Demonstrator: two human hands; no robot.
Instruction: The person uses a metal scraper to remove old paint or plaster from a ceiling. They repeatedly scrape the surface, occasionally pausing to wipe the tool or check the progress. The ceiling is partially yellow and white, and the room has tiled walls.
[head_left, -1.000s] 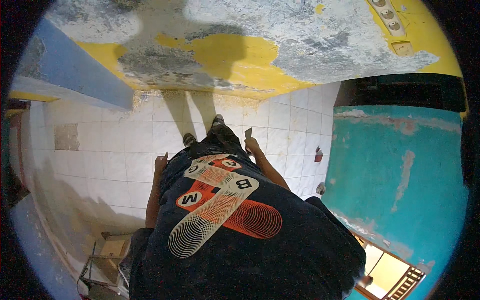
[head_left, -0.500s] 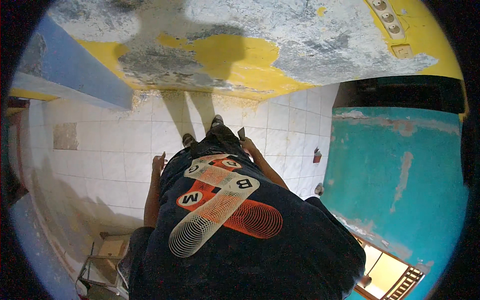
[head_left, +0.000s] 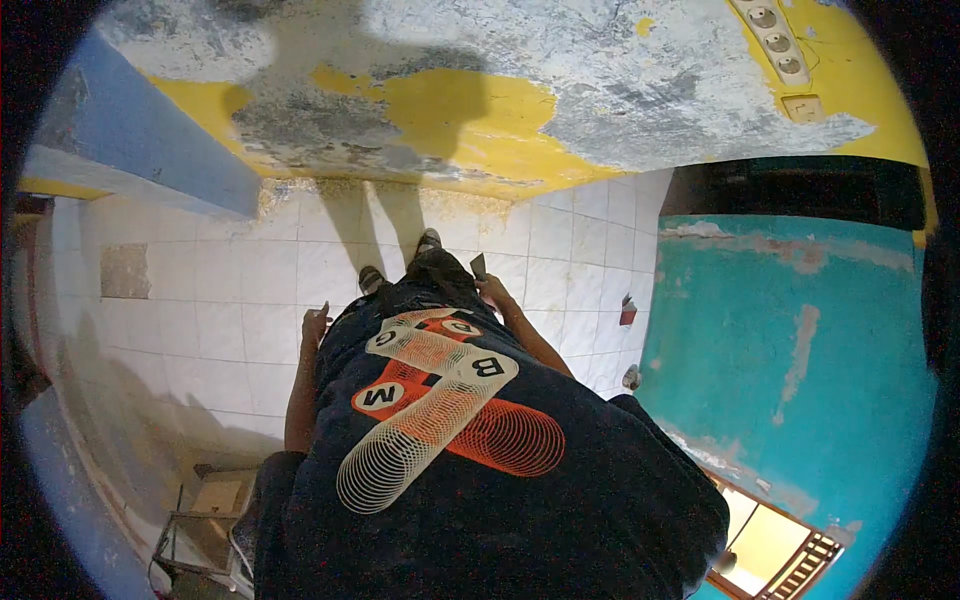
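My right hand (head_left: 493, 290) hangs in front of my right hip, closed around a scraper. The grey, flat blade of that scraper (head_left: 478, 266) sticks out past my fingers toward the wall; its handle is hidden in my grip. On the other side, my left hand (head_left: 315, 324) hangs beside my left thigh with nothing visible in it, one finger pointing out and the others loosely bent. Ahead of my feet rises a wall (head_left: 620, 90) with flaking yellow paint and bare grey-white patches.
White tiles cover the floor (head_left: 230, 330), with a brown patch at left. A small red object (head_left: 627, 312) lies near the turquoise wall (head_left: 780, 330). A socket strip (head_left: 778, 42) is fixed at upper right. A blue ledge (head_left: 170, 140) juts out left; a framed stand (head_left: 200, 520) is behind.
My view has shifted very slightly, so the floor and walls sit a little differently. Both hands keep their pose, and the scraper stays in my right hand.
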